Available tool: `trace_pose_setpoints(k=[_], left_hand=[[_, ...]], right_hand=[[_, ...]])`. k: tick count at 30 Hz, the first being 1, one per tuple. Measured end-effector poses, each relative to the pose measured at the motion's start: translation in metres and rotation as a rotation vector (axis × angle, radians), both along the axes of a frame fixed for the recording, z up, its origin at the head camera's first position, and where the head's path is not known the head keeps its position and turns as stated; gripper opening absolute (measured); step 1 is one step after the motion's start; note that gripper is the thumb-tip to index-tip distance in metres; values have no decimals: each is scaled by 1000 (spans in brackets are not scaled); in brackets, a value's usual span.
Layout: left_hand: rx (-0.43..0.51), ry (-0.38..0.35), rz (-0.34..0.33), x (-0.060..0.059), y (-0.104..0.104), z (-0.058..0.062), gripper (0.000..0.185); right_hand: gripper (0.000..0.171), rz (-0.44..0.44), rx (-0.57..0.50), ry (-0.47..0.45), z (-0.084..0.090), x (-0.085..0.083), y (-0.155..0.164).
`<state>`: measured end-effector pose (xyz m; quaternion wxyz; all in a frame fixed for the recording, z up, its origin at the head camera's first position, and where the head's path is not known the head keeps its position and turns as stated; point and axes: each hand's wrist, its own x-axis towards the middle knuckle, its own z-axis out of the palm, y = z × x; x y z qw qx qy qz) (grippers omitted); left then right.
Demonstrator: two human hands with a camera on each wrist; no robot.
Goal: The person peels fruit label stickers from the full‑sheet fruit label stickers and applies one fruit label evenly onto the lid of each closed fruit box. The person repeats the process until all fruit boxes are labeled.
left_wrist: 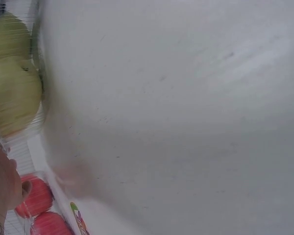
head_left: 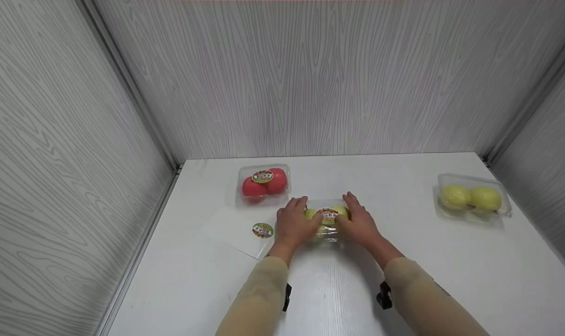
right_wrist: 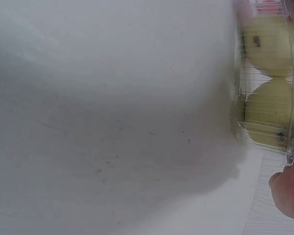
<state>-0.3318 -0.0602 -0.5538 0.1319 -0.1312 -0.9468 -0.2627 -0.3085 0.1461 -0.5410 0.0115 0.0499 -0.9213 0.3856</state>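
A clear plastic fruit box [head_left: 327,233] with yellow-green fruit stands between the two hands in the head view. An oval label [head_left: 329,215] is on its lid. My left hand [head_left: 295,223] grips its left side and my right hand [head_left: 360,224] its right side. Both thumbs press the label's edges, while the other fingers point away along the sides. In the left wrist view the yellow-green fruit [left_wrist: 14,93] shows through ribbed plastic, with part of the left hand below. In the right wrist view the box [right_wrist: 269,107] is at the right edge, near right-hand fingertips [right_wrist: 286,193].
A labelled clear box of red fruit [head_left: 264,183] stands behind and left. At the far right lies another clear box with two yellow-green fruits [head_left: 471,198], no label visible. Left of the left hand, an oval sticker [head_left: 262,230] lies on a pale sheet [head_left: 245,240]. Grey wood-grain walls [head_left: 301,84] enclose the white table.
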Motion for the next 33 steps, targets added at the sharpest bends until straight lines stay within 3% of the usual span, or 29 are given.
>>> trace_pose_setpoints(k=[20,28,33], left_hand=[[-7,-51,17,1,0,0,64],[-51,-81,-9,5,-2,8,79],[-155,-48,-43,15,-8,19,89]], right_hand=[[65,-18,9,5,-2,-1,-1],[77,46,35,-2,3,3,5],[86,79,155,73,7,16,12]])
